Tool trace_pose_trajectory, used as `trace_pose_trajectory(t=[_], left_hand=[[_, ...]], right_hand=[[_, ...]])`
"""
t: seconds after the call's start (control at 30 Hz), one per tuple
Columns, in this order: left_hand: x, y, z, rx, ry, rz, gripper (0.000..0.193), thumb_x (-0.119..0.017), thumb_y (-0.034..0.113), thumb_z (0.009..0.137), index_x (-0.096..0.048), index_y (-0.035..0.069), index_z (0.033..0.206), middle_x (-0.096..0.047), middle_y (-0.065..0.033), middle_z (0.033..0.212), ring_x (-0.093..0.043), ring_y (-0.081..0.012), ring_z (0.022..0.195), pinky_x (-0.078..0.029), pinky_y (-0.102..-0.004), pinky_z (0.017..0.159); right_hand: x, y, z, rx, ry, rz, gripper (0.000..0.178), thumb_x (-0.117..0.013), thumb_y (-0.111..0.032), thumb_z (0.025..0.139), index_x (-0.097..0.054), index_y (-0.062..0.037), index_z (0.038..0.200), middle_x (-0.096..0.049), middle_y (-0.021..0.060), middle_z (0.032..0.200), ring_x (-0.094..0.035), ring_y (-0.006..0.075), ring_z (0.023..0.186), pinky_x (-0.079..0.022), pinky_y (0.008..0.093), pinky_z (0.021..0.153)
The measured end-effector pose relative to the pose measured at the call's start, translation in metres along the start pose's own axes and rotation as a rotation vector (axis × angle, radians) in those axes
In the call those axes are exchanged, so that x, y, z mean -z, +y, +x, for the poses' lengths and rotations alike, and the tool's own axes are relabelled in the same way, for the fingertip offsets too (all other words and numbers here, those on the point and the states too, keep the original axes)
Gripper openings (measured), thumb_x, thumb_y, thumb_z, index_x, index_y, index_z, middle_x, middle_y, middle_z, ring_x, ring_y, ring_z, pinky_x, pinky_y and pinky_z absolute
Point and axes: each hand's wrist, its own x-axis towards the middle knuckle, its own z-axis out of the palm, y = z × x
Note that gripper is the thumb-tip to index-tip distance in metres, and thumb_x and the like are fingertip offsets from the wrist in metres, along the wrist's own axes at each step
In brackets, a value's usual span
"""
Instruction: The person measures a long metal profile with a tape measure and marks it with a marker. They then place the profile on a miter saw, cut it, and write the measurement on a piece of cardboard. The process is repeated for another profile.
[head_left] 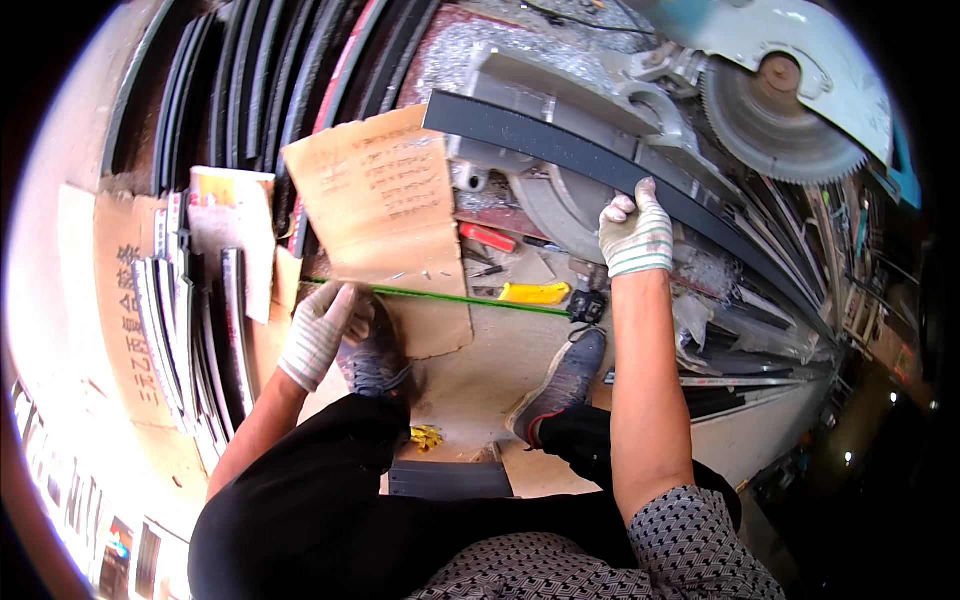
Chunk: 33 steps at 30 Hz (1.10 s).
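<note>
My left hand (322,322), in a white knit glove, pinches the end of a green measuring tape (450,297) that stretches right to its dark case (587,306) near my right shoe. My gloved right hand (636,232) rests on a long dark metal profile (560,150) lying across the grey bed of a mitre saw (560,100). The toothed saw blade (775,110) is raised at the upper right, apart from the profile.
A cardboard sheet with handwriting (385,195) lies on the floor. Several dark and silvery metal profiles (190,300) are stacked at left and more behind (260,80). A yellow tool (533,293) and a red one (487,238) lie by the saw base.
</note>
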Motion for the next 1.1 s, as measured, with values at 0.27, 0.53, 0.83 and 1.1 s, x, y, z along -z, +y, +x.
trace_pose_trajectory(t=[0.27, 0.53, 0.83, 1.1], left_hand=[[0.012, 0.072, 0.035, -0.228, 0.146, 0.094, 0.035, -0.051, 0.026, 0.108, -0.063, 0.001, 0.130, -0.067, -0.0042, 0.093, -0.060, -0.0077, 0.071, -0.050, -0.0224, 0.063], [0.001, 0.128, 0.066, -0.400, 0.167, 0.067, 0.047, -0.054, 0.031, 0.107, -0.053, 0.002, 0.144, -0.066, -0.0068, 0.108, -0.061, -0.0074, 0.082, -0.052, -0.0232, 0.074], [0.008, 0.139, 0.092, -0.504, 0.231, 0.120, 0.052, -0.059, 0.032, 0.105, -0.051, 0.002, 0.146, -0.067, -0.0062, 0.110, -0.061, -0.0080, 0.084, -0.052, -0.0232, 0.076], [-0.001, 0.132, 0.097, -0.614, 0.297, 0.247, 0.051, -0.063, 0.023, 0.102, -0.050, 0.003, 0.148, -0.067, -0.0047, 0.104, -0.059, -0.0098, 0.083, -0.052, -0.0261, 0.081]], right_hand=[[-0.019, 0.039, -0.016, 0.013, -0.009, -0.046, 0.015, -0.067, -0.027, 0.101, -0.056, -0.0170, 0.105, -0.053, -0.0038, 0.079, -0.045, 0.0087, 0.058, -0.039, 0.0241, 0.048], [-0.039, 0.056, -0.030, 0.012, -0.025, -0.038, 0.020, -0.066, -0.028, 0.102, -0.057, -0.0122, 0.111, -0.052, -0.0016, 0.076, -0.044, 0.0089, 0.056, -0.040, 0.0233, 0.047], [-0.058, 0.085, -0.042, -0.031, -0.060, -0.046, 0.019, -0.065, -0.028, 0.103, -0.059, -0.0108, 0.108, -0.053, -0.0013, 0.077, -0.045, 0.0082, 0.057, -0.039, 0.0229, 0.048], [-0.051, 0.078, -0.039, -0.027, -0.042, -0.302, 0.025, -0.069, -0.033, 0.100, -0.062, -0.0100, 0.108, -0.062, 0.0027, 0.081, -0.053, 0.0113, 0.060, -0.042, 0.0226, 0.048]])
